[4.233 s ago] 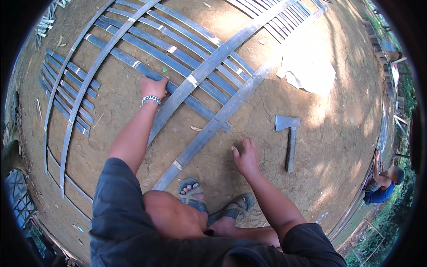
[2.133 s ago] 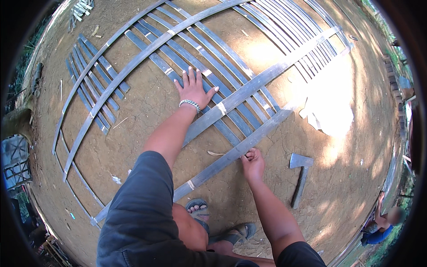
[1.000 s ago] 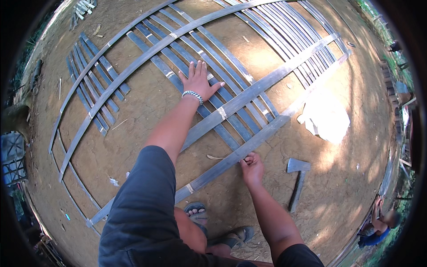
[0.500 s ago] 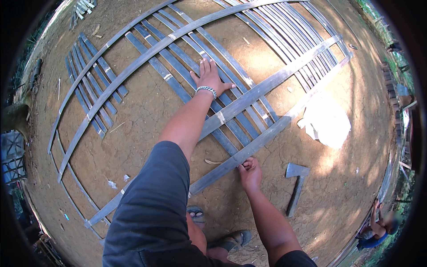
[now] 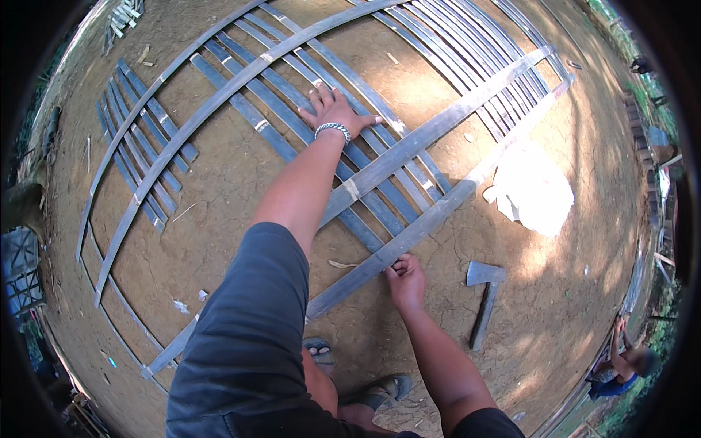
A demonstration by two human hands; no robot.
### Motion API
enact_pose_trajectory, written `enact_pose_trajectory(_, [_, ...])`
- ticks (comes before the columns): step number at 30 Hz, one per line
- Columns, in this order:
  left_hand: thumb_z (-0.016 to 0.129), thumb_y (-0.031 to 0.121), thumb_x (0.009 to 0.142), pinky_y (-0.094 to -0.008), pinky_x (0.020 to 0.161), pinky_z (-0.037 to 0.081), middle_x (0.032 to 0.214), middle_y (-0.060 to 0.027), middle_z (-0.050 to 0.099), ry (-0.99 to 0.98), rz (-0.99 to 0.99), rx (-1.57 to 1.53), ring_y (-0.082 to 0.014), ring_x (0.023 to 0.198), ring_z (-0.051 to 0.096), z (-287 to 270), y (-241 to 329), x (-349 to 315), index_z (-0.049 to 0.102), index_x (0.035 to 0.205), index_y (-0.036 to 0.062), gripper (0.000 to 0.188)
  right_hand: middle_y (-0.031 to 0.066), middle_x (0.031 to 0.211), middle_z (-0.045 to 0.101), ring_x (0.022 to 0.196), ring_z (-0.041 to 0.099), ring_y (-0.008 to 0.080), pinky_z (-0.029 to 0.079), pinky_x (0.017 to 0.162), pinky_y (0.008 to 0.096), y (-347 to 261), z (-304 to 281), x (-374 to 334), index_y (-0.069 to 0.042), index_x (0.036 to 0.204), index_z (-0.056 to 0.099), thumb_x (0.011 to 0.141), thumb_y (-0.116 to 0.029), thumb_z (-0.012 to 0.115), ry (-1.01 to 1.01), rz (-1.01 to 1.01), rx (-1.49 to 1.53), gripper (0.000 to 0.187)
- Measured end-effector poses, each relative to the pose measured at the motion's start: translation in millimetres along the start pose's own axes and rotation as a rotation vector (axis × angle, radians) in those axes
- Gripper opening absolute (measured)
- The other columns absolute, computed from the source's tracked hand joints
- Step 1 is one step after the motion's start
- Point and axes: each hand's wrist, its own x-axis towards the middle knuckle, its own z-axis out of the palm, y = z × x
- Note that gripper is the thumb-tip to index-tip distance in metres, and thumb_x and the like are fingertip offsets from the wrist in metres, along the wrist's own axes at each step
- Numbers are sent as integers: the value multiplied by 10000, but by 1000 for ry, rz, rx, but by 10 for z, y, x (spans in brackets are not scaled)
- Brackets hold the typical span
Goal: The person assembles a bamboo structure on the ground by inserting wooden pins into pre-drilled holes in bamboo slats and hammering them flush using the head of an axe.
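My left hand [image 5: 338, 117], with a chain bracelet [image 5: 334, 130] at the wrist, lies with fingers spread over several flat, dark slats [image 5: 270, 140], which look like split bamboo. These slats cross long strips laid out on the ground, among them a middle strip [image 5: 412, 147] and a near strip [image 5: 427, 219]. At the lower edge of the near strip, my right hand [image 5: 407, 283] is closed, thumb and fingers pressed together by the end of a slat. What its fingertips pinch is hidden.
A hatchet [image 5: 483, 292] lies on the dirt right of my right hand. Beyond it is a bright white bag-like thing [image 5: 537, 191]. More slats lie under the long strips at far left [image 5: 139, 142] and far right [image 5: 467, 66]. Another person [image 5: 617, 369] is at the lower right.
The view has shifted slightly, so the lattice sits a little farther left. Both hands keep nearly the same places, left spread on the slats, right closed at the near strip's edge.
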Motion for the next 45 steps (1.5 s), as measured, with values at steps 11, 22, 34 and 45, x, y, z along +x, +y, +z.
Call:
enact_pose_trajectory(11, [765,780,665,-645,1223,2,1710,-222,-42,14,-10,-51,-416,1579,-27,57,-35,-4,157,1653,143,1323,38,806,658,698,620,150,520,698,311,45,32,10,-56,1048,656,777,-56,829,-17,25,27,321])
enact_pose_trajectory(22, [750,773,698,-619,1234,-6,1708,-229,11,61,-25,-98,-365,1589,-10,120,-92,29,127,1634,33,1347,33,798,660,690,610,128,510,686,295,-58,10,-22,-48,1048,653,794,-27,814,-15,9,34,301])
enact_pose_trajectory(34, [759,700,753,-506,1269,32,1686,-286,42,256,-78,-286,-392,1582,-17,231,-147,-7,141,1598,-69,1299,36,770,662,670,614,131,511,670,293,-49,-2,-8,-46,1041,652,784,-37,820,-5,3,29,307])
enact_pose_trajectory(45, [833,518,770,-439,1281,53,1637,-389,48,365,-38,-381,-475,1555,-44,383,-291,65,160,1548,-165,1235,35,788,661,676,610,127,512,671,290,-131,-3,-31,-43,1060,637,793,-26,813,-25,-12,21,320])
